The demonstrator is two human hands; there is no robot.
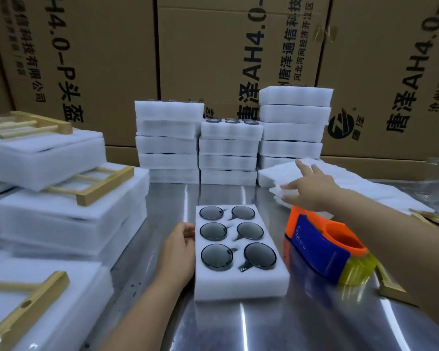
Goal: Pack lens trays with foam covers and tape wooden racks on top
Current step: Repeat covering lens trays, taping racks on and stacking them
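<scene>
Steel table [238,325] | lens tray [238,278]: six lenses [213,231] | left hand [178,252] gripping | tray stacks [228,148]: three

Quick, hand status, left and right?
Left hand: against the left side of the lens tray; grip cannot be told.
Right hand: open, fingers spread on the foam covers.
</scene>
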